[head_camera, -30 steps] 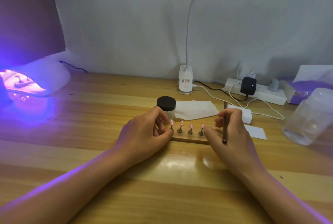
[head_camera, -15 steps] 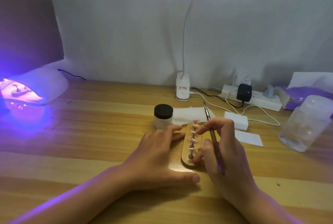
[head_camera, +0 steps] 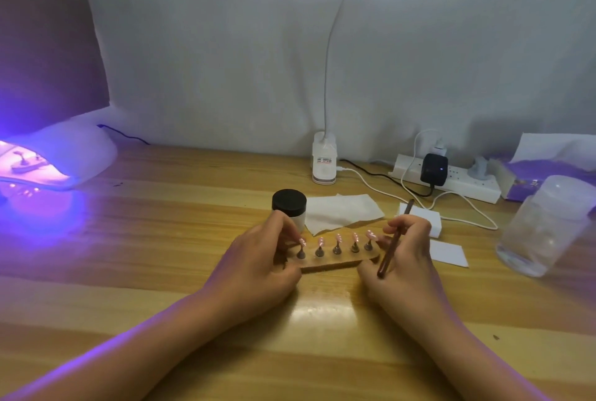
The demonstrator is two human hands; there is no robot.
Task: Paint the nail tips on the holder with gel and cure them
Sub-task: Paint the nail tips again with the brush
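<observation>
A wooden holder point(head_camera: 342, 261) lies crosswise on the table in front of me, with several pink nail tips point(head_camera: 337, 237) standing on small metal stems. My left hand point(head_camera: 258, 266) grips the holder's left end, fingers curled over it. My right hand point(head_camera: 408, 258) touches the right end and holds a thin brown brush point(head_camera: 395, 239) that points up and away. A gel jar with a black lid point(head_camera: 289, 202) stands just behind my left hand. The curing lamp point(head_camera: 54, 158) glows violet at the far left.
White wipes point(head_camera: 342, 212) lie behind the holder, a white block point(head_camera: 429, 221) and a white card point(head_camera: 450, 252) to the right. A clear plastic jar point(head_camera: 545, 233) stands at the right. A desk lamp base point(head_camera: 324, 158), power strip point(head_camera: 451, 178) and cables line the wall.
The holder has been turned from pointing away from me back to lying crosswise. Both hands have shifted to its two ends, and the brush stays in my right hand.
</observation>
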